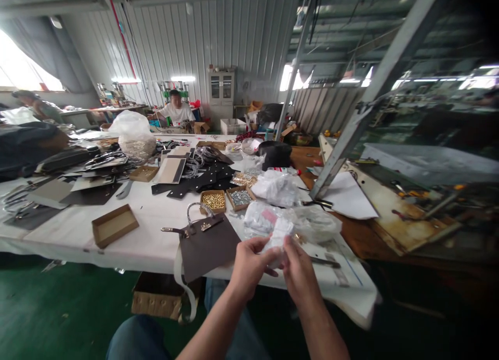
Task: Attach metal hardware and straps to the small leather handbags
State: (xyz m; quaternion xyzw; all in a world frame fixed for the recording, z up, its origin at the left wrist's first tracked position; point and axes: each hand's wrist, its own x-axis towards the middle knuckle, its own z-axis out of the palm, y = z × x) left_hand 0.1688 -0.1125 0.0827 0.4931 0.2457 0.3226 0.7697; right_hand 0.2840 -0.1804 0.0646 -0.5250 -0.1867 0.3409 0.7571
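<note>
At the table's near edge, both of my hands are closed on a small white wrapped packet (281, 233). My left hand (249, 264) grips its left side, and my right hand (298, 264) pinches its right side. What the wrapping contains cannot be made out. Just behind the packet lie clear plastic bags (259, 220) with white contents. To the left of my hands rests a dark grey bag panel (208, 245) with a curved handle (199, 208), metal fittings and a pale strap (178, 271) hanging over the edge.
Small boxes of gold metal pieces (213, 200) and silver metal pieces (240, 197) stand behind the panel. Further left are a cardboard tray (115, 226) and stacked panels (97, 181). A slanted metal post (351, 121) rises on the right. A person (177, 110) sits across the table.
</note>
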